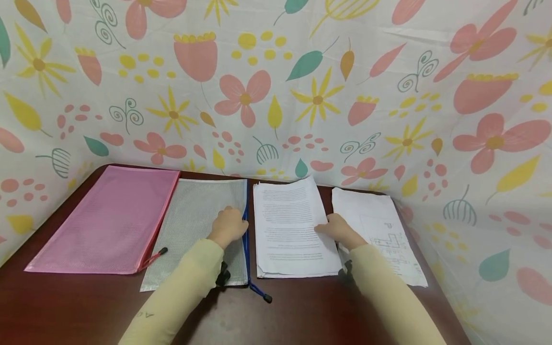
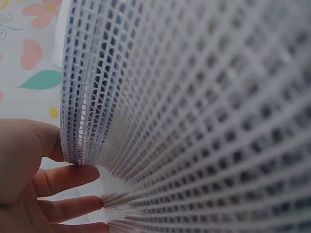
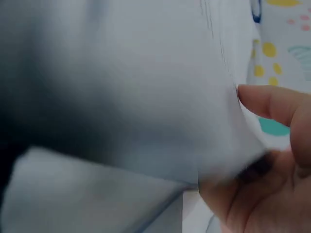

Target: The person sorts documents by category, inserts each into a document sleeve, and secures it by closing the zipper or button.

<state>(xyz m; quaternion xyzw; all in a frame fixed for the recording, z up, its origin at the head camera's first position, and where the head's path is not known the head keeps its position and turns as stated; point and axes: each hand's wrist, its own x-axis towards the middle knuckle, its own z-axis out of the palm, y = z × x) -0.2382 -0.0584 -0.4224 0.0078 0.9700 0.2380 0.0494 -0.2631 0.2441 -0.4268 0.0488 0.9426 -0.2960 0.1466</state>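
Near the blue-zipped right edge of a grey mesh zip folder, my left hand grips the folder. In the left wrist view the mesh sheet bows up close to the lens, its edge between the thumb and fingers of the left hand. My right hand pinches the right edge of a stack of printed papers beside the folder. Sheets fill much of the right wrist view, blurred, with thumb and fingers of the right hand at their edge.
A pink mesh zip folder lies at the left. Another paper stack with a line drawing lies partly under the right arm. The dark red table meets a flower-printed cloth at the back and right.
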